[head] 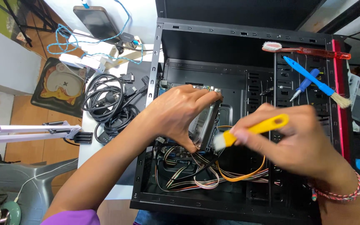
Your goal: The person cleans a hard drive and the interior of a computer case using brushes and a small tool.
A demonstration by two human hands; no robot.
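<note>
An open black computer case (146,196) lies on its side in front of me. My left hand (176,114) grips a silver hard drive (206,121), held on edge inside the case, thumb at its lower end and fingers over the top. My right hand (301,141) holds a yellow-handled brush (255,129) whose pale bristles touch the drive's side; hand and brush are motion-blurred. Below them lie an orange cable (246,177) and bundled multicoloured wires (196,179).
On the case's drive cage rest a blue brush (313,81), a small blue screwdriver (307,83) and a red toothbrush (309,51). To the left lie coiled black cables (107,104), a phone (96,23), a power strip with blue cable (82,62) and a white lamp arm (30,131).
</note>
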